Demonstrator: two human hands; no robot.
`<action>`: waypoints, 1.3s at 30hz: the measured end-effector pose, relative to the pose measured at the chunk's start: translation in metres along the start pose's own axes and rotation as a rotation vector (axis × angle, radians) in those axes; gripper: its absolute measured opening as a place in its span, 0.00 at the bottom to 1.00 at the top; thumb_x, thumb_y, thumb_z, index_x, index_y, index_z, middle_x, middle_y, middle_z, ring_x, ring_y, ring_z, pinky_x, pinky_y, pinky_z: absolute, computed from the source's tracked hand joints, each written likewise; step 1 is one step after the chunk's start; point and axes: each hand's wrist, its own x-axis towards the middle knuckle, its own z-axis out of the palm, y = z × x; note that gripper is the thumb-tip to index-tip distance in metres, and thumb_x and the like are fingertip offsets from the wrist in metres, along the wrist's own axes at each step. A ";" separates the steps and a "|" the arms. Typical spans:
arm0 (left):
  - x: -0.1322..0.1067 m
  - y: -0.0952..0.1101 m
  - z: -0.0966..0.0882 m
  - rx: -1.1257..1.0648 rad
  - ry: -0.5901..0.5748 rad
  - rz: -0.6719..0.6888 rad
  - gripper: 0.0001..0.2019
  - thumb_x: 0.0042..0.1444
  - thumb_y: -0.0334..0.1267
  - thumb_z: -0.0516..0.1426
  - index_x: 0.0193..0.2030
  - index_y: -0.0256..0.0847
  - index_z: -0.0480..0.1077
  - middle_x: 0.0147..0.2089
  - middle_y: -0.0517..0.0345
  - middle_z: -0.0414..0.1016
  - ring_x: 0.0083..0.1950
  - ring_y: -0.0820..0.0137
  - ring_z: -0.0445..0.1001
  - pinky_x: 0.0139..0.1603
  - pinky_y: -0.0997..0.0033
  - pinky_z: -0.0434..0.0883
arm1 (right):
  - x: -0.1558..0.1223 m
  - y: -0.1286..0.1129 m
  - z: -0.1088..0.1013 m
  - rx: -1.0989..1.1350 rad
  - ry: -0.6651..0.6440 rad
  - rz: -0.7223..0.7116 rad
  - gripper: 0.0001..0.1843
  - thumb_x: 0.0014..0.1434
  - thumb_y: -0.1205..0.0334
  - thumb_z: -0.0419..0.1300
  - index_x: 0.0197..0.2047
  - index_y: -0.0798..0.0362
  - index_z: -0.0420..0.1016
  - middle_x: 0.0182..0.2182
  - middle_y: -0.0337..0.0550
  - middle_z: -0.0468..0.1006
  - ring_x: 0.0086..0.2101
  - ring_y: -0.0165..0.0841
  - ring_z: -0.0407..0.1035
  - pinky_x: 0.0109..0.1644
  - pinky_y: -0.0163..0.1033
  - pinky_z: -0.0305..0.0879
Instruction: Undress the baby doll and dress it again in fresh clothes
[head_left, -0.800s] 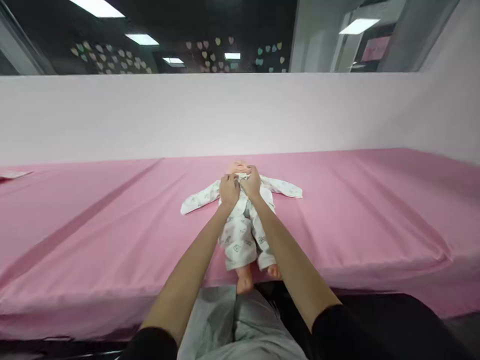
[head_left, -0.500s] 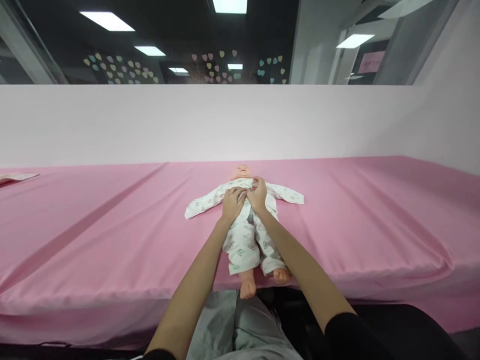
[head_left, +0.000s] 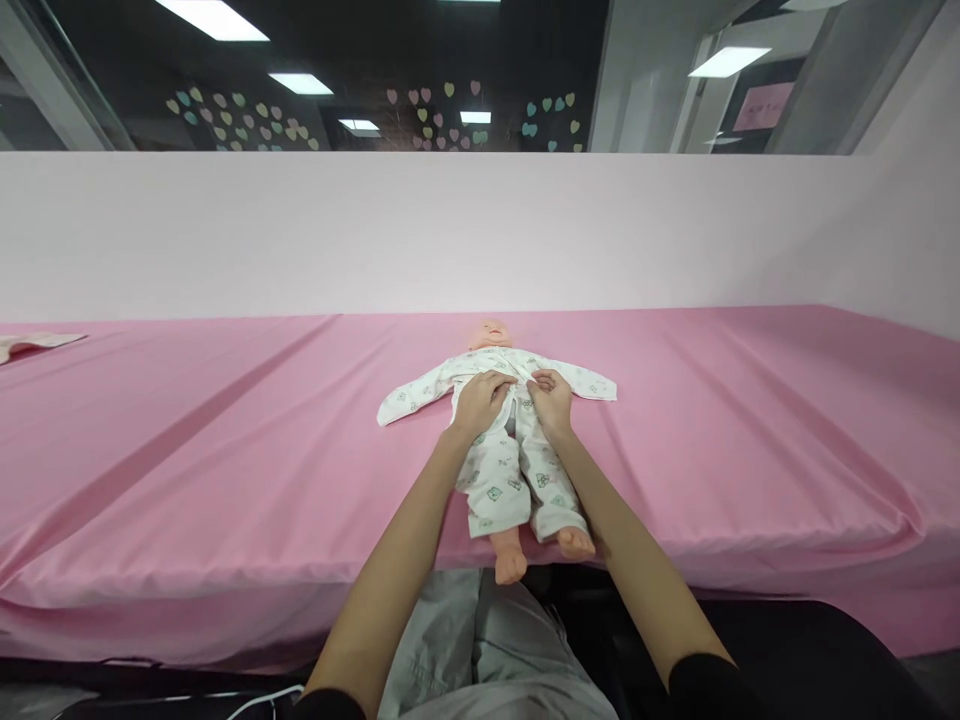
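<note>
The left hand [head_left: 480, 398] and right hand [head_left: 553, 398] each pinch the front of one white printed sleepsuit [head_left: 495, 488]. It is worn by one baby doll [head_left: 489, 333] lying face-up at centre frame on the pink sheet [head_left: 225, 450], its two bare feet [head_left: 510, 567] at the sheet's near edge.

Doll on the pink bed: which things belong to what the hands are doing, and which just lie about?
In use: doll, its printed sleepsuit, left hand and right hand on its front.
Lying about: pink sheet, pale cloth at far left, heart stickers behind.
</note>
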 end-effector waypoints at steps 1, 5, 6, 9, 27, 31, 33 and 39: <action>0.000 0.001 0.000 -0.001 0.004 -0.027 0.15 0.61 0.35 0.48 0.48 0.45 0.72 0.46 0.58 0.75 0.47 0.68 0.71 0.50 0.68 0.65 | 0.000 -0.001 0.000 -0.031 -0.019 -0.047 0.09 0.43 0.66 0.56 0.32 0.55 0.70 0.31 0.42 0.73 0.33 0.33 0.68 0.41 0.38 0.65; 0.001 0.003 -0.001 0.063 -0.018 -0.150 0.16 0.62 0.43 0.47 0.52 0.47 0.70 0.48 0.58 0.73 0.43 0.69 0.72 0.43 0.70 0.66 | -0.005 -0.008 0.002 -0.202 -0.082 -0.203 0.10 0.43 0.68 0.53 0.31 0.53 0.71 0.30 0.40 0.75 0.29 0.32 0.64 0.38 0.38 0.62; 0.002 0.003 -0.001 0.090 -0.027 -0.168 0.16 0.62 0.45 0.47 0.51 0.48 0.71 0.47 0.58 0.74 0.43 0.68 0.73 0.42 0.70 0.66 | -0.007 -0.010 0.002 -0.228 -0.097 -0.210 0.10 0.43 0.68 0.53 0.31 0.53 0.72 0.29 0.39 0.74 0.27 0.31 0.62 0.37 0.37 0.61; 0.008 0.005 -0.002 0.164 -0.049 -0.203 0.16 0.62 0.47 0.46 0.48 0.48 0.71 0.44 0.58 0.76 0.45 0.65 0.73 0.41 0.70 0.66 | -0.009 -0.012 0.004 -0.278 -0.135 -0.209 0.10 0.44 0.68 0.53 0.32 0.53 0.72 0.25 0.37 0.72 0.24 0.30 0.60 0.34 0.36 0.60; 0.023 0.005 0.009 0.152 0.045 -0.433 0.14 0.56 0.43 0.52 0.46 0.54 0.74 0.33 0.58 0.78 0.39 0.62 0.75 0.38 0.68 0.67 | 0.013 -0.004 0.016 -0.721 -0.180 -0.214 0.16 0.62 0.59 0.49 0.46 0.47 0.76 0.38 0.44 0.78 0.39 0.38 0.70 0.43 0.40 0.61; 0.023 0.005 0.007 0.110 0.070 -0.447 0.12 0.55 0.44 0.54 0.44 0.51 0.75 0.30 0.59 0.77 0.37 0.64 0.74 0.36 0.69 0.66 | 0.012 -0.002 0.015 -0.642 -0.167 -0.243 0.14 0.60 0.59 0.51 0.42 0.48 0.77 0.35 0.42 0.78 0.36 0.36 0.69 0.40 0.38 0.60; 0.023 0.005 0.007 0.122 0.081 -0.451 0.12 0.55 0.45 0.54 0.43 0.51 0.76 0.30 0.59 0.77 0.37 0.64 0.74 0.36 0.70 0.65 | 0.012 -0.002 0.015 -0.636 -0.171 -0.246 0.13 0.60 0.59 0.52 0.41 0.48 0.77 0.34 0.41 0.78 0.35 0.36 0.69 0.38 0.37 0.60; 0.020 0.004 0.010 0.133 0.082 -0.410 0.11 0.57 0.42 0.52 0.41 0.52 0.75 0.27 0.60 0.74 0.34 0.65 0.73 0.35 0.70 0.64 | 0.012 -0.004 0.015 -0.661 -0.179 -0.228 0.12 0.60 0.58 0.52 0.41 0.47 0.77 0.33 0.40 0.78 0.35 0.36 0.69 0.37 0.37 0.58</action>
